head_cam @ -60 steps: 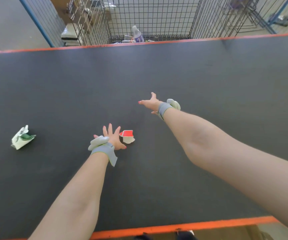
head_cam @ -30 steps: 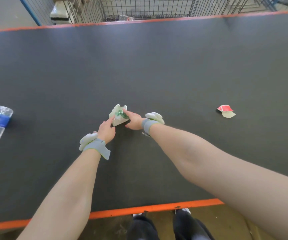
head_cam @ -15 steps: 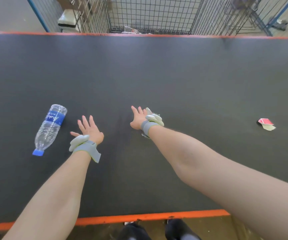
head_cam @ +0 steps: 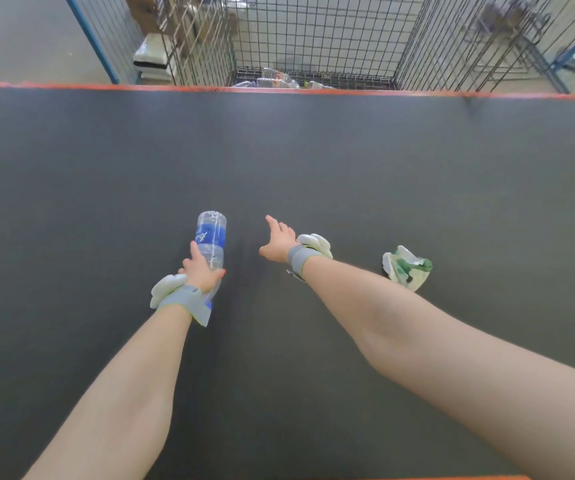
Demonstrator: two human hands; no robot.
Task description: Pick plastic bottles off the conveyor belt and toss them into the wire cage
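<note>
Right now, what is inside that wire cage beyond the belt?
Through the mesh of the wire cage, a small heap of clear plastic bottles lies on its floor. The far edge of the belt covers the nearest part of that floor, so anything there is hidden.

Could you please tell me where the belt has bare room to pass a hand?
Bare: the belt strip from the bottle to the orange far edge by the wire cage, and everything left of the bottle. Tighter: the left hand gripping it, the open right hand and the crumpled carton sit close.
</note>
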